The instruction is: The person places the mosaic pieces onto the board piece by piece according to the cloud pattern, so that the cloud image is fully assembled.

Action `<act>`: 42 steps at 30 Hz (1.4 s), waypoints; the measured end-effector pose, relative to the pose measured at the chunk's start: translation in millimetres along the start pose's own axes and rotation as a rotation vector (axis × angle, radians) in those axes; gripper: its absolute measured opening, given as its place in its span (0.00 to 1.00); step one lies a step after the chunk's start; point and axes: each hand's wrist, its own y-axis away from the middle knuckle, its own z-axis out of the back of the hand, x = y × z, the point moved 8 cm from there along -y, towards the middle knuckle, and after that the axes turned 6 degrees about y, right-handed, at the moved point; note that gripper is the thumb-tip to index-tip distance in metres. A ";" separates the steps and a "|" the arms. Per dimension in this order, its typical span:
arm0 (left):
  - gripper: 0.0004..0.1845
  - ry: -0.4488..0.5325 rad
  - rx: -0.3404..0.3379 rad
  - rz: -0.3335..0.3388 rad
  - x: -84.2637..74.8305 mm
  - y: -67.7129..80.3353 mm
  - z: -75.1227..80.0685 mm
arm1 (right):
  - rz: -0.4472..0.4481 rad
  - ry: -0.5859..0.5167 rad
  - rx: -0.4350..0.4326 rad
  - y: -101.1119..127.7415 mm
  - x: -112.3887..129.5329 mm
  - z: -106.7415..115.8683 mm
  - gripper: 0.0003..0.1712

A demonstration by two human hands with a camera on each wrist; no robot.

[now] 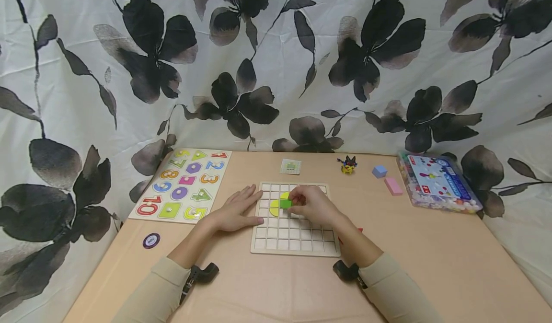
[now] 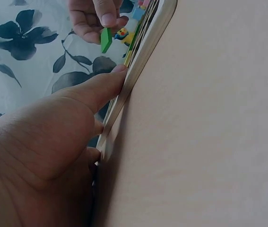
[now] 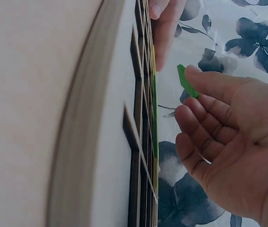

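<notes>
A wooden grid board (image 1: 297,245) lies flat on the table, with a yellow piece (image 1: 273,210) and a strip of green (image 3: 155,118) set in its upper left part. My left hand (image 1: 236,211) rests along the board's left edge, fingers extended and thumb (image 2: 106,87) against the rim. Over the board, my right hand (image 1: 314,204) pinches a small flat green tile (image 3: 186,81) between thumb and fingers. The tile is raised above the grid in both wrist views. Part of a red piece (image 1: 360,229) shows beside the right forearm, which hides the rest.
A number-and-shape puzzle board (image 1: 202,169) lies at left, near a purple round chip (image 1: 151,240). Behind the grid are a square card (image 1: 291,166) and a small yellow-and-black figure (image 1: 347,165). A blue block (image 1: 379,171), a pink block (image 1: 393,186) and a plastic box (image 1: 440,181) are at right.
</notes>
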 end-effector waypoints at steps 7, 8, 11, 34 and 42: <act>0.49 -0.003 0.001 -0.001 1.2 -0.1 -0.5 | 0.020 0.047 0.023 -0.3 0.2 -10.3 0.13; 0.49 -0.004 0.002 -0.002 1.2 -0.2 -0.5 | 0.029 0.056 0.023 -0.6 0.1 -11.5 0.13; 0.49 -0.006 0.003 -0.005 1.9 -0.7 -0.5 | 0.042 0.082 0.023 -0.9 -1.5 -14.1 0.12; 0.49 -0.003 0.005 0.002 0.8 0.2 -1.1 | 0.120 0.153 0.054 0.1 -0.7 -20.9 0.10; 0.49 -0.001 -0.001 0.000 -0.2 -0.5 -0.7 | 0.092 0.150 0.051 1.5 1.1 -15.4 0.12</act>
